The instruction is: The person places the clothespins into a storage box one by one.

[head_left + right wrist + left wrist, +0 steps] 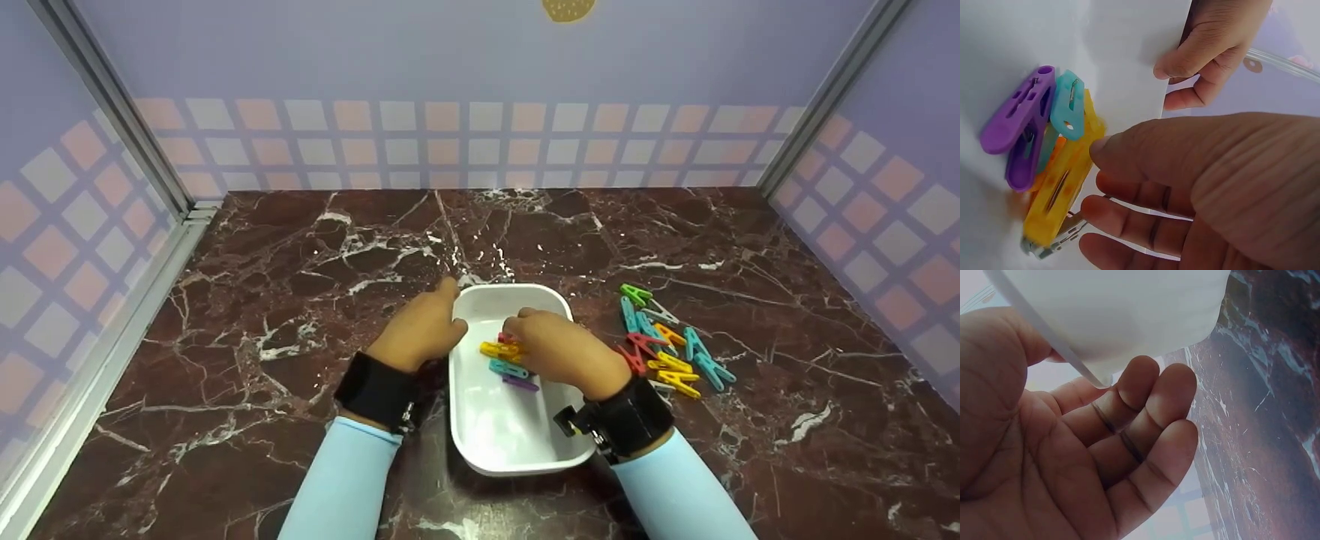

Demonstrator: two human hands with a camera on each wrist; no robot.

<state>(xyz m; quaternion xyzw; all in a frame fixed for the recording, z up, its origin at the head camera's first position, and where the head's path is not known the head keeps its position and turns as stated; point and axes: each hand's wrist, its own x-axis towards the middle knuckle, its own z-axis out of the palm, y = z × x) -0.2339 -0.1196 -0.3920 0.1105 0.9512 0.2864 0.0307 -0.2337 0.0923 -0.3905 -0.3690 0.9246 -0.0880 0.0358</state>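
While yellow, the clothespin (1058, 188) shows its metal spring.

Yellow (1058, 191), teal (1067, 107) and purple clothespins (1019, 129) lie clustered flat inside the white rectangular tray (495, 442).
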